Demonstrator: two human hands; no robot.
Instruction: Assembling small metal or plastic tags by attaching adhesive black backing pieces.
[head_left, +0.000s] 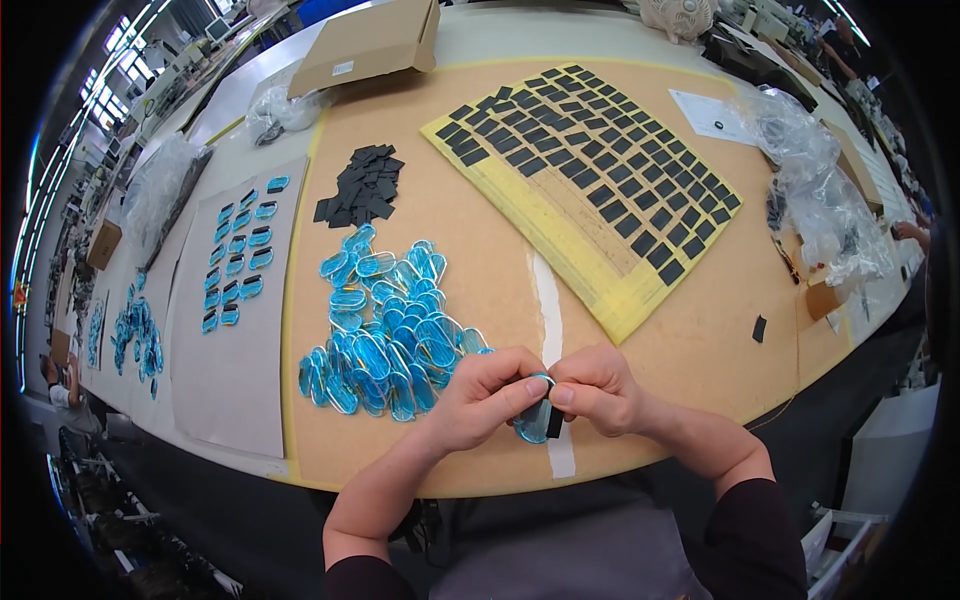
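Near the table's front edge, my left hand (482, 396) pinches a shiny blue oval piece (531, 424) with a pale rim. My right hand (602, 392) is closed at its upper end, close against the left fingertips. A narrow black strip (555, 423) hangs below the fingers along the oval's right side; the fingers hide how the two meet. Just left of my hands lies a heap of similar blue ovals (372, 357). Beyond it sits a pile of small black rectangular pieces (362, 186).
A yellow-edged board (612, 312) carries rows of black rectangles. On the left, a grey sheet (235, 400) holds rows of blue ovals with black pieces. A cardboard box (365, 45) stands behind; clear plastic bags (820, 190) lie at right. One loose black piece (759, 329) lies nearby.
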